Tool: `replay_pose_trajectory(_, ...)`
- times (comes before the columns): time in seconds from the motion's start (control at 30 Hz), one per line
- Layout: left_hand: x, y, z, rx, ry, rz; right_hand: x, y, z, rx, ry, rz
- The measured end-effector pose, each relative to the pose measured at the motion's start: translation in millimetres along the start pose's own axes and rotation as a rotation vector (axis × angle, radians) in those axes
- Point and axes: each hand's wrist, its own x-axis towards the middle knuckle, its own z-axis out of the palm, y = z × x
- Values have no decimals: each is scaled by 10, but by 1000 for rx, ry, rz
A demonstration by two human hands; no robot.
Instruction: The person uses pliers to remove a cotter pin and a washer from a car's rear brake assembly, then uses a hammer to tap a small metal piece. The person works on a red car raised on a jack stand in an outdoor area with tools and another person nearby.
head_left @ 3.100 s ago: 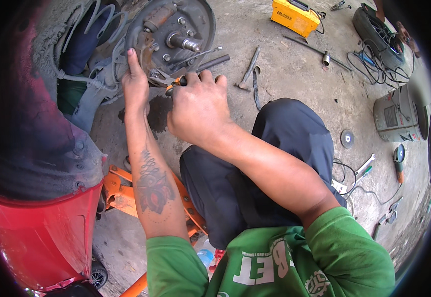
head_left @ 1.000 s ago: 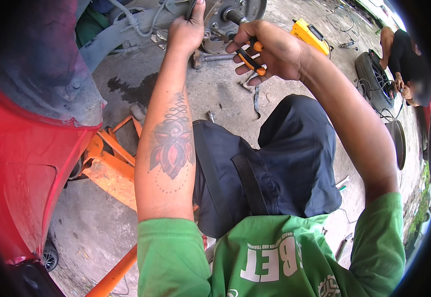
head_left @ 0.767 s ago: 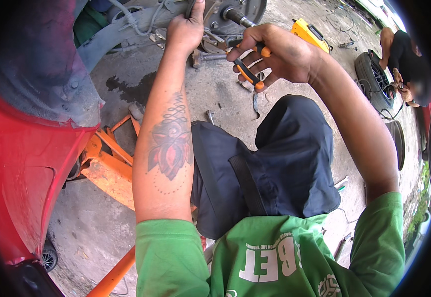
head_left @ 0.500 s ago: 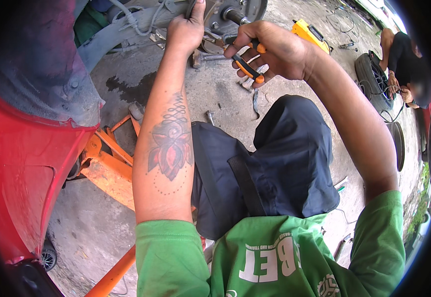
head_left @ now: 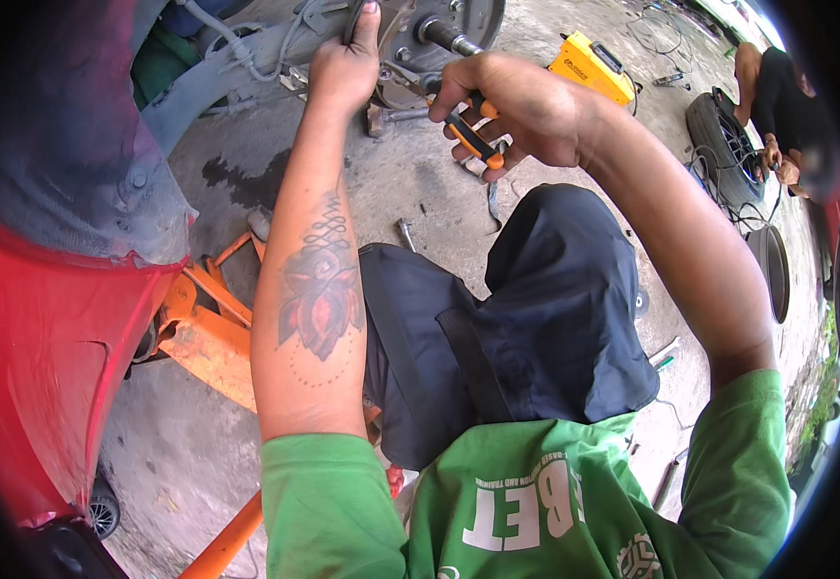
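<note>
Brake job mid-way, wheel off, hub (head_left: 439, 29) bare.
Left hand (head_left: 343, 72) is clamped on the hub's backing plate, right hand (head_left: 516, 106) gripping orange-handled pliers (head_left: 473, 140) just below it; loose parts lie on the floor (head_left: 420, 193), so I'd guess reassembly is left.

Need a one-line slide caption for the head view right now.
Left hand braces on the brake hub while the right hand grips orange-handled pliers beside a red car body.

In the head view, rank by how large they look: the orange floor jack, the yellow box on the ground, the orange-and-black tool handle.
1. orange floor jack
2. yellow box, farther off, so true size unsure
3. orange-and-black tool handle, in the right hand
</note>
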Motion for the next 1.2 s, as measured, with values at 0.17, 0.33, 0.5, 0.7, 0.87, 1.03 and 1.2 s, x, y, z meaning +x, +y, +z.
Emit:
replay_pose_trajectory(0.17, -16, 1, -8, -42, 5, 57, 2, 4, 14, -12, -17, -17)
replay_pose_trajectory(0.33, -20, 6, -6, -54, 26, 75, 5, 11, 3, -32, -19, -26)
replay_pose_trajectory(0.5, -16, 21, -20, -26, 2, 20, 15, 19, 12, -56, -49, -32)
replay_pose_trajectory(0.7, -45, 49, -40, -37, 10, 32, 27, 58, 71, -62, 6, -51)
replay_pose_trajectory(0.87, -41, 54, -52, -25, -44, -13, 41, 73, 60, -61, 18, -43)
replay_pose_trajectory(1.03, -27, 30, -24, -40, 12, 68, 76, 56, 74, -36, 57, -59)
replay_pose_trajectory(1.2, -47, 38, -72, -100, -20, 103, 134, 98, 254, 81, 262, -84)
